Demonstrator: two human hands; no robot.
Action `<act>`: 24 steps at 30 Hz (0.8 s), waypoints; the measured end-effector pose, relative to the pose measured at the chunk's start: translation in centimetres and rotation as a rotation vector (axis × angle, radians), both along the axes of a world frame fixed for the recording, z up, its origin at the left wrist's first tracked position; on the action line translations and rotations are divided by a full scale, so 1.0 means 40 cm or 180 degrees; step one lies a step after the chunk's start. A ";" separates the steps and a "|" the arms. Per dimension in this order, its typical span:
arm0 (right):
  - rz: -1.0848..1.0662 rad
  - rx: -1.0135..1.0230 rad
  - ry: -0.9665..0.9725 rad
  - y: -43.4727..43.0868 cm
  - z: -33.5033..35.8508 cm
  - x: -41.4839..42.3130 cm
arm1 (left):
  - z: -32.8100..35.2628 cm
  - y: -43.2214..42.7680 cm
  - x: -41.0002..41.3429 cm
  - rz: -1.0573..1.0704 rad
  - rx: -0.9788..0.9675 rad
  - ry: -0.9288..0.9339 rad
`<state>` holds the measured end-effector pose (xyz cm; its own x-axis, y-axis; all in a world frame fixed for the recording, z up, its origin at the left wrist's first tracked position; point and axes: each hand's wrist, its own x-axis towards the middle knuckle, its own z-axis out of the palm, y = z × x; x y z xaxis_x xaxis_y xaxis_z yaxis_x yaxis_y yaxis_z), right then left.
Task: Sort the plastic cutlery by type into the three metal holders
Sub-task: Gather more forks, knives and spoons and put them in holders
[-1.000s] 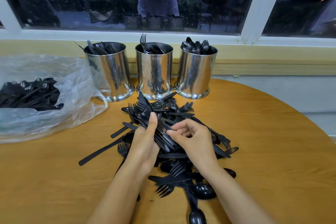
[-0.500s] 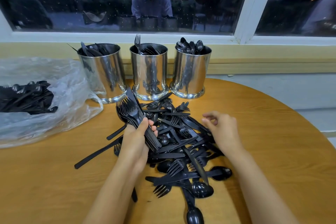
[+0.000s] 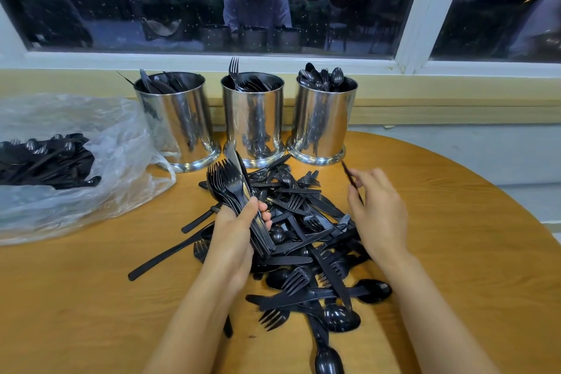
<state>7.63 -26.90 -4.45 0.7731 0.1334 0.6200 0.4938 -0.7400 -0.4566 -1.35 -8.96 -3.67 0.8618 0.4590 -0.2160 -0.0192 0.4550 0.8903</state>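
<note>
A heap of black plastic cutlery (image 3: 306, 240) lies on the round wooden table (image 3: 455, 252). My left hand (image 3: 233, 240) grips a bundle of forks (image 3: 230, 188), tines pointing up towards the holders. My right hand (image 3: 379, 215) pinches a thin black piece (image 3: 349, 174) lifted above the heap's right side; its type is hard to tell. Three metal holders stand at the back: the left holder (image 3: 179, 121) has knives, the middle holder (image 3: 253, 118) forks, the right holder (image 3: 323, 118) spoons.
A clear plastic bag (image 3: 100, 167) with more black cutlery lies at the left. A window sill and a yellow ledge run behind the holders. The table's curved edge falls away at the right.
My right hand left the fork bundle, swung right across the heap and lifted a thin piece. My left hand raised the bundle of forks a little and holds it alone.
</note>
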 end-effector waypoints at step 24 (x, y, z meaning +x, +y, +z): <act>0.1639 0.2253 0.2274 0.120 0.009 -0.124 | -0.011 -0.008 0.005 -0.0024 0.0060 0.0018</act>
<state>2.67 -22.10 -4.10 0.9353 0.3328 0.1204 0.1230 0.0135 -0.9923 -1.17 -9.28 -4.10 0.8641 0.4564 -0.2121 -0.0108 0.4381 0.8988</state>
